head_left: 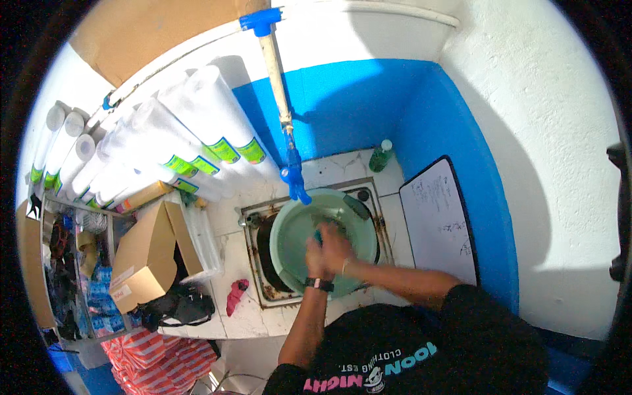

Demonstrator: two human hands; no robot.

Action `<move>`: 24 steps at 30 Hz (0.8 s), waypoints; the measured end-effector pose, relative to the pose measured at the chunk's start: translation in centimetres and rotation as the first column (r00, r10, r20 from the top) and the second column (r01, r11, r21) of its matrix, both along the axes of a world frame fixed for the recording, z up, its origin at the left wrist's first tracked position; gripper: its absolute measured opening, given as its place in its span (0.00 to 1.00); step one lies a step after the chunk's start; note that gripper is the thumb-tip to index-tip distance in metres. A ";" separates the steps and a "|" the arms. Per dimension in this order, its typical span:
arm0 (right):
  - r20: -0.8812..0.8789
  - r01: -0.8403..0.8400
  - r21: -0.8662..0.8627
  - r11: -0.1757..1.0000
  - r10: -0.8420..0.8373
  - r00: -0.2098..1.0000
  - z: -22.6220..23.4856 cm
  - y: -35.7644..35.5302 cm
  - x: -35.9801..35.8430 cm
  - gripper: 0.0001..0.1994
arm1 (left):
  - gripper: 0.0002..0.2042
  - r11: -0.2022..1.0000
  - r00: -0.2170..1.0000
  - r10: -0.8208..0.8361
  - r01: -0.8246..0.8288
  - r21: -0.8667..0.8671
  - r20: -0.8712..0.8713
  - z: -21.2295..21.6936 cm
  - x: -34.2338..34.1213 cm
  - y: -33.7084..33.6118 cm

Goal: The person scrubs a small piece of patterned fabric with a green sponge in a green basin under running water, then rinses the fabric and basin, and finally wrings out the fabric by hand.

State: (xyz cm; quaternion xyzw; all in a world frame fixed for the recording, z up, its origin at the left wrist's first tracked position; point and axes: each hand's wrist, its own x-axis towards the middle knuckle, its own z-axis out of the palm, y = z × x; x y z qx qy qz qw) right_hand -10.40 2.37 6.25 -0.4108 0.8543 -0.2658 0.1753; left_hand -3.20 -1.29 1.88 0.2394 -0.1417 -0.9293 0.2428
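A rusty-rimmed steel sink [253, 263] is set into a white tiled counter [227, 313], and a pale green plastic basin [289, 237] sits in it, filling most of the bowl. Over the basin's far rim hangs a blue tap [294, 176] on a long pale pipe [275, 72]. To the right a white board [438, 220] leans against the blue wall; to the left stand white filter cartridges [164, 141] and an open cardboard box [148, 253]. A green bottle [380, 157] stands at the back of the counter, and a pink rag [237, 295] lies near the front.

Both forearms reach forward from the lower edge and meet inside the basin. The left hand [316, 258], a dark watch on its wrist, and the right hand [337, 245] are curled together over a small teal thing [320, 232], probably a sponge or cloth; which hand actually grips it I cannot tell.

The basin only rests in the sink, so hard scrubbing could rock it and slop water onto the counter toward the box. The tap is close above the hands, and a lifted knuckle could knock it.
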 end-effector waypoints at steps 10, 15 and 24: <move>0.204 -0.115 0.023 0.993 0.108 0.973 4.2 -0.2 -0.3 0.28 | 0.28 0.995 0.832 0.027 -0.073 0.062 0.554 2.7 0.5 0.5; 0.001 -0.069 -0.009 0.998 0.069 0.998 0.7 0.2 0.2 0.25 | 0.27 0.990 0.907 0.096 -0.128 0.051 0.410 2.0 -0.4 1.1; 0.176 -0.053 0.050 0.997 0.043 0.983 -1.0 1.0 1.2 0.28 | 0.25 0.996 0.997 0.050 -0.045 0.080 -0.064 -2.7 1.7 1.3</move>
